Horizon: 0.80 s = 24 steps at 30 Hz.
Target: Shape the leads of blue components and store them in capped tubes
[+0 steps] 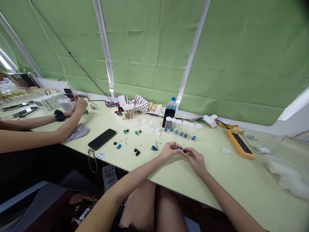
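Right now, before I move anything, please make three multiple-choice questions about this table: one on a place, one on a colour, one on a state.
1. Where does the flat black phone lie, compared with the person's left hand?
A) On the table, to its left
B) On the table, to its right
C) On the floor

2. What colour is the body of the power strip?
A) Green
B) Orange
C) White

3. What is the state of the water bottle?
A) Lying on its side
B) Held in a hand
C) Standing upright

Answers:
1. A, the phone lies on the tabletop left of that hand.
2. B, orange casing surrounds its black top.
3. C, it stands on its base, blue cap up.
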Motion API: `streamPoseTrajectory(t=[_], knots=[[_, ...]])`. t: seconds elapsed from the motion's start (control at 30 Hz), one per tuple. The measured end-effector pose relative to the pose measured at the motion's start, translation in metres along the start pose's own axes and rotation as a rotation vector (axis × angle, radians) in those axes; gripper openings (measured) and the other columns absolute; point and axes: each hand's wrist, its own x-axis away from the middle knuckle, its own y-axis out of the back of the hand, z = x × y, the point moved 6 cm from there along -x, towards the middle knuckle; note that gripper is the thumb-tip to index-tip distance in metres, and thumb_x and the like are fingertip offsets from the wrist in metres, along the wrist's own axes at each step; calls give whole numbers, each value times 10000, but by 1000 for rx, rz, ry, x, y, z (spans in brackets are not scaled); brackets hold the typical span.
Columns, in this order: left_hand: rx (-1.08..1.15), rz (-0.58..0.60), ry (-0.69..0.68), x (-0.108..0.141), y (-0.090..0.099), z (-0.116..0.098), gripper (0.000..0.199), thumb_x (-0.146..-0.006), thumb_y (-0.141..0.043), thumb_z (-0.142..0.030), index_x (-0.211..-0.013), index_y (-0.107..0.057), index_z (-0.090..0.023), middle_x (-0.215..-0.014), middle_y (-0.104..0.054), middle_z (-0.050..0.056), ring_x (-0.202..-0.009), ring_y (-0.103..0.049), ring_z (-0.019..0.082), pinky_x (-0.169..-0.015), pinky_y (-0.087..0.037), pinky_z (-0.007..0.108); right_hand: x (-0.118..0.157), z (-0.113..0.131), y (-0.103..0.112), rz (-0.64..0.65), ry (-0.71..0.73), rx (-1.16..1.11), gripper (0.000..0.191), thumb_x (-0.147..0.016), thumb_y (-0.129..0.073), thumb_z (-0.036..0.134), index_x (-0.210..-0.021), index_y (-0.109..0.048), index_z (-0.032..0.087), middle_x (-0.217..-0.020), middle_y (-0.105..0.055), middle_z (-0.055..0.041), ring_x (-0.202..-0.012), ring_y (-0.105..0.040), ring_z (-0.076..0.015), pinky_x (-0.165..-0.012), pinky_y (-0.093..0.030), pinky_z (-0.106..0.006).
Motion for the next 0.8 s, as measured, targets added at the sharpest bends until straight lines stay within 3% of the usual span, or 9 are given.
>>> streamPoseTrajectory(t=[0.53, 0.8], knots=[[75, -26, 21, 1, -3, 2, 416, -547, -789, -357, -818, -639, -79, -769, -667, 104, -666, -614, 143, -676, -462, 288, 1, -2, -4, 38, -149, -191, 289, -821, -538, 450, -967, -541, 201, -759, -690, -44, -687, -669, -200, -672, -561, -350], [136, -34, 58, 3, -6, 3, 407, -547, -787, -353, -800, -617, -83, -676, -651, 74, -614, -622, 160, -651, -475, 318, 3, -2, -13, 64, -301, -291, 360, -851, -452, 532, -1029, -404, 224, -589, -625, 17, -471, -611, -168, -460, -512, -291]])
